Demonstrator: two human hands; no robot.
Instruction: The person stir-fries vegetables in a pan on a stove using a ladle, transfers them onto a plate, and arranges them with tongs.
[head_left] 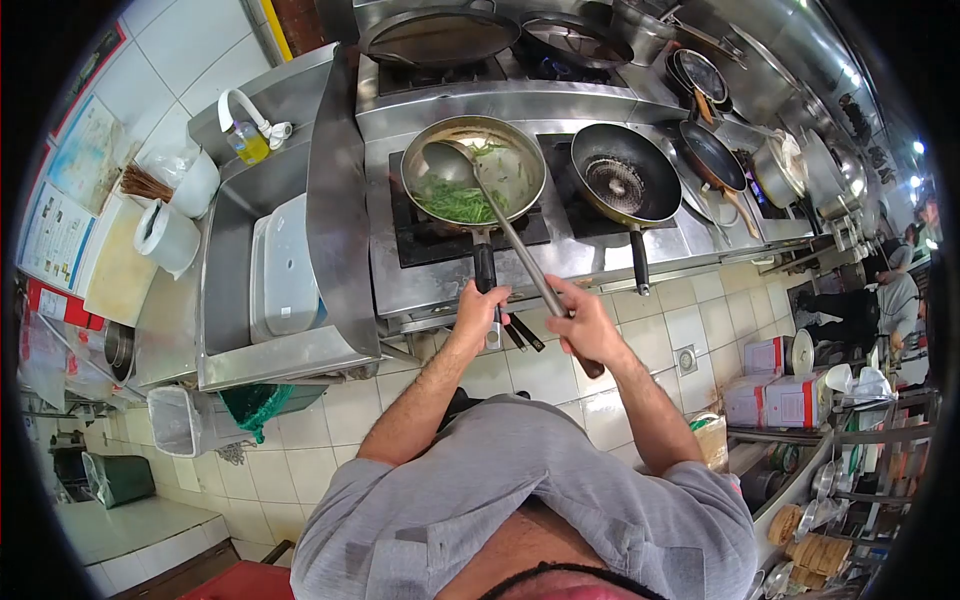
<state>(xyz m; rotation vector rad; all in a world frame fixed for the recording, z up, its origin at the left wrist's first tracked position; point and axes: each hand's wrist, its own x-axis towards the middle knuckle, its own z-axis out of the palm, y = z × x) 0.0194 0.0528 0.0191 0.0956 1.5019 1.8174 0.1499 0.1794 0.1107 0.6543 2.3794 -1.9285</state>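
My left hand (479, 316) is closed around the black handle of a frying pan (535, 150) on the near left burner. Chopped greens (452, 201) lie in the pan's left and lower part, with some pale liquid or coating around them. In my right hand (590, 328) is the long handle of a metal ladle (519, 247). Its bowl hangs over the upper left of the pan, touching or just above the greens; I cannot tell which. To the right, an empty black pan (652, 165) sits on the neighbouring burner, handle toward me.
Two wide dark pans (440, 40) (575, 42) occupy the back burners. On the right are a wooden-handled pan (712, 150) and several pots. A steel sink (222, 240) holding a plastic container (290, 265) adjoins the left side. Another person (895, 300) stands far right.
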